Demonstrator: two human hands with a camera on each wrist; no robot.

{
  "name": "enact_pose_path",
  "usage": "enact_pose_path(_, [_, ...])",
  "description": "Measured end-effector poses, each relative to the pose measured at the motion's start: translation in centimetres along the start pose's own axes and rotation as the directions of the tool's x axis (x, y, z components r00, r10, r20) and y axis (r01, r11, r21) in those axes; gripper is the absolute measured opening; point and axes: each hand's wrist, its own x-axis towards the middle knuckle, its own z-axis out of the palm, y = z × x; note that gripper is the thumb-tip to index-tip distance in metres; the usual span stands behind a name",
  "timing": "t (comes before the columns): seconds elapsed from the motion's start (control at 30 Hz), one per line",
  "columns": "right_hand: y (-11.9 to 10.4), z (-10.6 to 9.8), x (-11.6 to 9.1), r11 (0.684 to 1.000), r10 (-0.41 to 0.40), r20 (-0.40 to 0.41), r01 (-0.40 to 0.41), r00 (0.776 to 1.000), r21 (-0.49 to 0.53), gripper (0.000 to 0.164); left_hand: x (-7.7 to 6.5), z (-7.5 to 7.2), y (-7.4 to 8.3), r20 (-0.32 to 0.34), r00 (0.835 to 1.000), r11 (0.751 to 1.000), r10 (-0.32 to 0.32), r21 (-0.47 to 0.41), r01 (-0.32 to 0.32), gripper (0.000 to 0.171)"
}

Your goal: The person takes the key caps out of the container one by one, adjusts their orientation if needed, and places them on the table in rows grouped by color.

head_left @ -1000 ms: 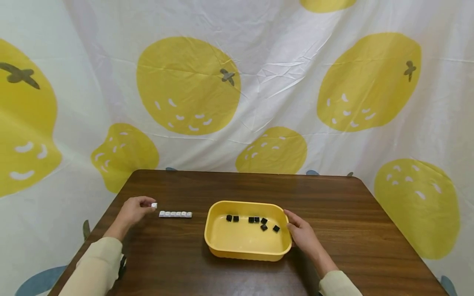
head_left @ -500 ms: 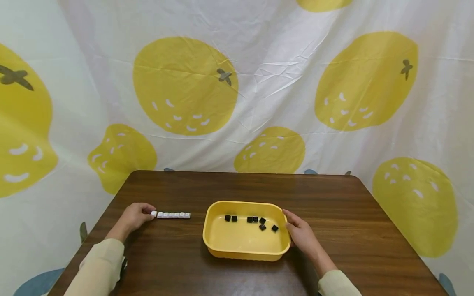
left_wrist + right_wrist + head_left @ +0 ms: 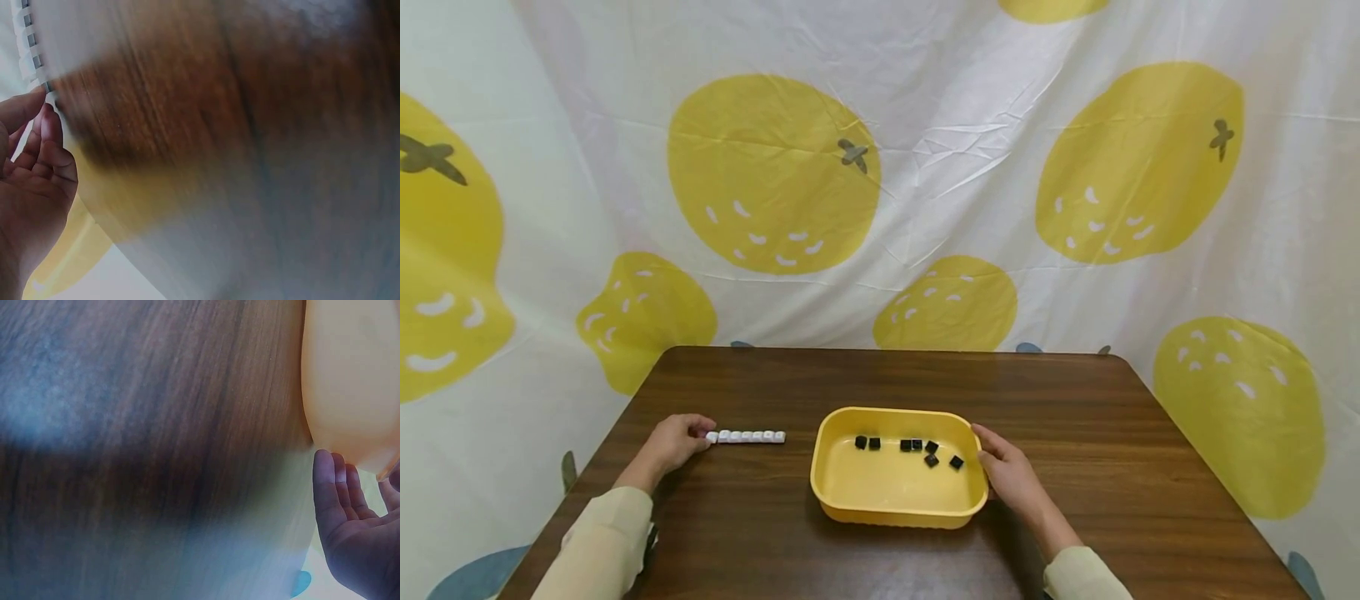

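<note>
In the head view my left hand (image 3: pixel 672 443) pinches a white keycap (image 3: pixel 712 437) at the left end of a straight row of several white keycaps (image 3: pixel 751 437) on the table. The left wrist view shows the thumb and index fingertip of that left hand (image 3: pixel 37 181) together at the end of the row (image 3: pixel 31 40). My right hand (image 3: pixel 1013 477) holds the right end of a yellow plastic basin (image 3: pixel 887 487), fingers (image 3: pixel 325 481) along its outer wall and thumb by the rim. Several black keycaps (image 3: pixel 912 445) lie loose on the basin's floor, mostly toward its far side.
The dark wood-grain table (image 3: pixel 850 379) has rounded far corners. Behind it hangs a white cloth (image 3: pixel 925 208) printed with yellow lemons. The basin stands to the right of the white row, with bare tabletop between them.
My left hand has lowered its white keycap from behind and left of the row down to the row's left end. The right hand stays on the basin; the view shifted slightly.
</note>
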Motion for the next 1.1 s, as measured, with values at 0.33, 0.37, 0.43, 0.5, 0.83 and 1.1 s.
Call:
enact_pose_path(0.33, [0.0,0.0,-0.2,1.0,0.004,0.003,-0.004,1.0,-0.007,0.049,-0.2,0.0,0.4,-0.014,1.0,1.0,0.0,-0.01,0.0,0.02])
enact_pose_path(0.37, [0.0,0.0,-0.2,1.0,0.006,0.004,-0.006,1.0,-0.007,0.049,-0.2,0.0,0.4,-0.011,1.0,1.0,-0.007,-0.01,0.007,0.021])
enact_pose_path(0.43, [0.0,0.0,-0.2,1.0,0.008,0.004,-0.008,1.0,-0.003,0.049,-0.2,0.0,0.4,-0.011,1.0,1.0,-0.022,-0.014,0.022,0.022])
enact_pose_path(0.5, [0.1,0.0,-0.1,1.0,0.01,0.004,-0.01,1.0,0.002,0.049,-0.2,-0.1,0.5,-0.027,0.999,1.0,-0.022,-0.007,0.022,0.022])
enact_pose_path(0.83, [-0.1,-0.2,-0.1,1.0,0.014,0.02,-0.014,1.0,0.012,0.048,0.0,0.2,3.5,-0.136,0.989,0.998,0.059,-0.026,-0.063,0.026])
enact_pose_path(1.1, [0.0,-0.1,-0.1,1.0,0.016,0.02,-0.016,1.0,0.001,0.048,0.7,2.9,10.9,-0.092,0.983,0.981,0.159,-0.099,-0.168,0.026])
